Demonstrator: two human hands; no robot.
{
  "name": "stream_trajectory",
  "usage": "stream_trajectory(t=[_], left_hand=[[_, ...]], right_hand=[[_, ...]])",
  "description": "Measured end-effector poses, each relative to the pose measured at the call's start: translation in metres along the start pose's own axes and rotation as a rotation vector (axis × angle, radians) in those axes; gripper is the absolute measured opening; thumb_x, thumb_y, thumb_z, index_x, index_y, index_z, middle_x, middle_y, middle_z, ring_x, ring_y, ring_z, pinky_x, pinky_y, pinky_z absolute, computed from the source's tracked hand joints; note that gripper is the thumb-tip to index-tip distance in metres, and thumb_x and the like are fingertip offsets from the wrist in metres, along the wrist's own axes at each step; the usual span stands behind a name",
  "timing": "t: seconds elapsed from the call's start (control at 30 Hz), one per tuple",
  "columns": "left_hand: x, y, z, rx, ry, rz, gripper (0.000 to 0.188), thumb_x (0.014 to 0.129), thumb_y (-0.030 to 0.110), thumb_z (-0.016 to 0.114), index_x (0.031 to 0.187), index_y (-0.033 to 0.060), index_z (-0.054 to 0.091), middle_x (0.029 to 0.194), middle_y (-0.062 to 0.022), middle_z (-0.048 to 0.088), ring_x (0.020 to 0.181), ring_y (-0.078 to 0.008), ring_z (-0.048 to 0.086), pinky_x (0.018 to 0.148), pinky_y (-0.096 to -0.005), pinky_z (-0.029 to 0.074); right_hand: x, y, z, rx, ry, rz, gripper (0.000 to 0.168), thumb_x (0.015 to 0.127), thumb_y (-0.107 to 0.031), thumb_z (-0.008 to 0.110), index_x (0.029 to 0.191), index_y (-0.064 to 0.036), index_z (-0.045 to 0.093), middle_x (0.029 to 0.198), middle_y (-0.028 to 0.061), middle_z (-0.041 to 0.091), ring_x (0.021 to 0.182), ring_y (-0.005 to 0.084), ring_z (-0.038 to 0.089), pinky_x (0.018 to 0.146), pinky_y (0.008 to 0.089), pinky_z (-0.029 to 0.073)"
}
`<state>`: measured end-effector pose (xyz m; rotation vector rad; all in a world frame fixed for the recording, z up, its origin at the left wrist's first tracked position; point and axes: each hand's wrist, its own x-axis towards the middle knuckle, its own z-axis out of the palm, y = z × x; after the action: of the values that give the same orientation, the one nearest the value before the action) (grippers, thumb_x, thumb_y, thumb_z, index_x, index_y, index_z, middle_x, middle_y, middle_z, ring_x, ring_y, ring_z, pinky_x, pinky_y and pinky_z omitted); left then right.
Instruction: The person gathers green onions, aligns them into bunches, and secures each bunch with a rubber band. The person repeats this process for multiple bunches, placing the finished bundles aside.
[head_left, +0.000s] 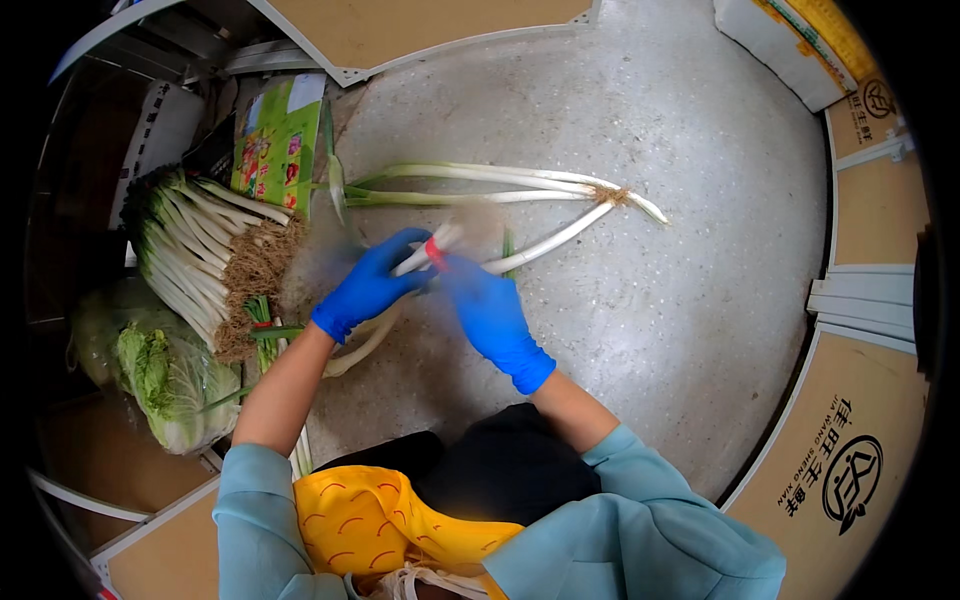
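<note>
My left hand (371, 281), in a blue glove, grips the white stalks of a small bunch of large green onions (411, 262). A red band (435, 253) goes around these stalks just beyond my left fingers. My gloved right hand (495, 322) is at the band, its blurred fingers closed on it. The root end of the held bunch is smeared by motion. Beyond my hands, several loose green onions (517, 196) with white stalks lie on the floor, their brown roots (611, 195) towards the right.
To the left are a large pile of green onions (196, 251) with roots, a red-tied green bunch (261, 322) and a napa cabbage (180, 390) in clear plastic. A printed green carton sheet (277, 146) lies behind. Framed brown panels (862, 435) edge the grey floor (675, 315); a white box (780, 52) stands far right.
</note>
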<state>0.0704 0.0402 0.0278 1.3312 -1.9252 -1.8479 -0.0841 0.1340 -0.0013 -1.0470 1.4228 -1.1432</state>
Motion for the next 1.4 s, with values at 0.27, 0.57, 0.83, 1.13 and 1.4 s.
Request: stream_trajectory(t=[0.27,0.57,0.83,1.13,1.4], left_hand=[[-0.037,-0.034,-0.002,-0.266,0.031,-0.037,0.047,0.084,0.015,0.055,0.125,0.0021,0.037,0.111,-0.0119,0.051,0.093,-0.0192,0.055,0.077,-0.0311,0.046],[-0.041,-0.048,0.003,-0.352,0.051,-0.086,0.044,0.082,0.013,0.055,0.122,0.0018,0.042,0.101,-0.0115,0.056,0.085,-0.019,0.058,0.072,-0.0305,0.049],[-0.039,-0.045,0.004,0.03,0.064,-0.058,0.047,0.08,0.014,0.055,0.122,0.0003,0.041,0.109,-0.0146,0.053,0.1,-0.0253,0.053,0.083,-0.0357,0.044],[-0.019,-0.038,0.046,1.089,0.413,0.068,0.046,0.079,0.015,0.053,0.12,-0.0013,0.041,0.102,-0.0243,0.05,0.091,-0.0389,0.052,0.081,-0.0429,0.043],[-0.013,-0.034,-0.001,0.485,0.085,-0.064,0.07,0.062,0.01,0.07,0.123,-0.0016,0.04,0.115,-0.0184,0.051,0.104,-0.0278,0.051,0.085,-0.0349,0.043]], right_hand=[[-0.011,0.0,0.013,-0.123,-0.08,-0.096,0.026,0.085,-0.024,0.053,0.102,-0.007,0.061,0.076,0.0137,0.062,0.067,0.0241,0.061,0.059,0.0325,0.046],[-0.004,0.022,0.015,-0.158,-0.111,0.013,0.031,0.083,-0.03,0.053,0.099,-0.004,0.06,0.072,0.0171,0.06,0.065,0.0285,0.061,0.057,0.037,0.045],[-0.003,0.056,0.025,0.116,-0.102,0.007,0.024,0.082,-0.024,0.057,0.085,-0.001,0.064,0.055,0.008,0.051,0.052,0.0104,0.047,0.05,0.0291,0.039],[-0.003,0.056,0.046,0.082,0.155,-0.02,0.022,0.083,-0.021,0.055,0.079,0.0,0.061,0.056,0.0133,0.053,0.049,0.0189,0.051,0.049,0.0315,0.039],[0.014,0.055,0.033,0.103,-0.158,-0.005,0.029,0.085,-0.028,0.05,0.094,-0.003,0.061,0.076,0.0203,0.059,0.07,0.0325,0.059,0.061,0.0386,0.043]])
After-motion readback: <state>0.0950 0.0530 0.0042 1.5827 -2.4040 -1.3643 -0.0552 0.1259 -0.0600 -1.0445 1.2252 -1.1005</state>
